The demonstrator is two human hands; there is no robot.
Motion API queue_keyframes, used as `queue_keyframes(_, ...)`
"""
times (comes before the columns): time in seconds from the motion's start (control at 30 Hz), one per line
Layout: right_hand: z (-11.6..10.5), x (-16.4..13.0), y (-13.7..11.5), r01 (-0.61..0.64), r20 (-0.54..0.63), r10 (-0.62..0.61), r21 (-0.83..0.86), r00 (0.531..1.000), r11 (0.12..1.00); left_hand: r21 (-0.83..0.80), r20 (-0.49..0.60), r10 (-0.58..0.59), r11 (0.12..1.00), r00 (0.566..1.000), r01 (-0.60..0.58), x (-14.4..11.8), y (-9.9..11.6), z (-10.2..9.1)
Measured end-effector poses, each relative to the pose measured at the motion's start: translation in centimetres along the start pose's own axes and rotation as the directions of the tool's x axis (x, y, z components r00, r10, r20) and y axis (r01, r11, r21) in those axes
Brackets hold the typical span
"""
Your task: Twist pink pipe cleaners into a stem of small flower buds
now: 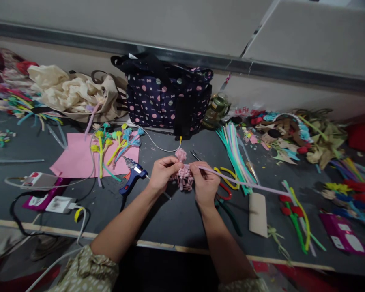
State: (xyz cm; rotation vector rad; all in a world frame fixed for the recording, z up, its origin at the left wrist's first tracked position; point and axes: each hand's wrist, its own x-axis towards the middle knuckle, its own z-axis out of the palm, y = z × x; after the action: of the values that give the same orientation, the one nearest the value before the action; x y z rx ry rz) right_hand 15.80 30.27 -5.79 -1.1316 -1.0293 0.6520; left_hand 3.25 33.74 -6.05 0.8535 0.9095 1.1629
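At the middle of the dark grey worktable [176, 219], the left hand [163, 172] is pinching, fingers closed, the top of a pink pipe-cleaner flower [184, 175], while the right hand [204, 183] is gripping, fingers closed, a lilac pipe-cleaner stem [246, 184] that is running off to the right across the table. The flower is sitting between both hands, just above the tabletop. Judgement: the winding is going best with the stem kept taut and each turn laid tight against the flower's base, the left fingers holding the petals from twisting. Lying about: a blue hot-glue gun [134, 177] just left of the left hand; a pink paper sheet [76, 160] carrying finished yellow and blue pipe-cleaner flowers [115, 144]; a polka-dot bag [167, 97] behind; a bundle of green pipe cleaners [235, 152]; yellow-and-red-handled scissors [225, 182] just beside the right hand; a cardboard tube [258, 214]. Judgement: the scissors and tube are lying under the trailing stem and could be snagging it; the glue gun's nozzle is pointing near the left hand.
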Motion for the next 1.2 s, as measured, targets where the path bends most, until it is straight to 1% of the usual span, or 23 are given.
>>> queue_keyframes(0.1,0.0,0.1,0.6,-0.14,0.015,0.139,0.075,0.99,0.987,-0.001,0.002,0.016,1.0,1.0,-0.016,-0.2,-0.1,0.1)
queue_keyframes(0.2,0.1,0.1,1.2,-0.263,0.022,0.263,0.152,0.965,0.953,0.001,0.004,0.042,0.999,0.999,-0.042,-0.2,-0.2,0.2)
queue_keyframes(0.27,0.2,0.2,1.3,-0.302,0.033,0.301,0.184,0.953,0.935,-0.005,0.005,0.034,0.999,0.999,-0.034,-0.1,-0.3,0.1)
queue_keyframes(0.33,0.3,0.2,1.3,-0.307,0.05,0.303,0.199,0.952,0.931,-0.005,0.007,0.015,1.0,1.0,-0.015,0.0,-0.2,0.1)
queue_keyframes(0.43,0.3,0.3,1.1,-0.275,0.064,0.268,0.202,0.961,0.94,-0.011,0.011,-0.008,1.0,1.0,0.008,0.1,-0.1,0.1)
queue_keyframes(0.53,0.2,0.4,1.0,-0.219,0.061,0.211,0.183,0.976,0.958,-0.028,0.003,0.003,1.0,1.0,-0.003,0.1,-0.1,0.1)
queue_keyframes(0.6,0.1,0.3,0.9,-0.157,0.062,0.149,0.147,0.987,0.977,-0.033,-0.003,0.017,0.999,1.0,-0.017,0.2,0.0,0.2)
queue_keyframes(0.7,-0.1,0.2,0.5,-0.038,0.057,0.035,0.046,0.998,0.998,-0.043,0.01,0.025,0.999,1.0,-0.024,0.3,0.0,0.3)
queue_keyframes(0.83,-0.2,0.0,-0.1,0.075,0.035,-0.073,-0.072,0.997,0.995,-0.018,0.011,0.019,1.0,1.0,-0.018,0.4,-0.1,0.2)
queue_keyframes(0.97,-0.2,-0.1,-0.4,0.144,0.017,-0.143,-0.102,0.99,0.984,0.006,0.001,0.017,1.0,1.0,-0.017,0.4,-0.2,0.1)
queue_keyframes(1.07,-0.2,-0.1,-0.3,0.15,0.012,-0.149,-0.103,0.989,0.983,-0.013,0.009,0.003,1.0,1.0,-0.003,0.3,-0.2,0.1)
queue_keyframes(1.13,-0.2,0.0,-0.2,0.107,0.017,-0.106,-0.075,0.994,0.992,-0.048,0.013,-0.01,0.999,1.0,0.011,0.2,-0.1,0.1)
queue_keyframes(1.2,-0.2,0.0,0.0,0.047,0.026,-0.047,-0.011,0.999,0.999,-0.079,0.017,-0.025,0.996,1.0,0.026,0.2,-0.1,0.1)
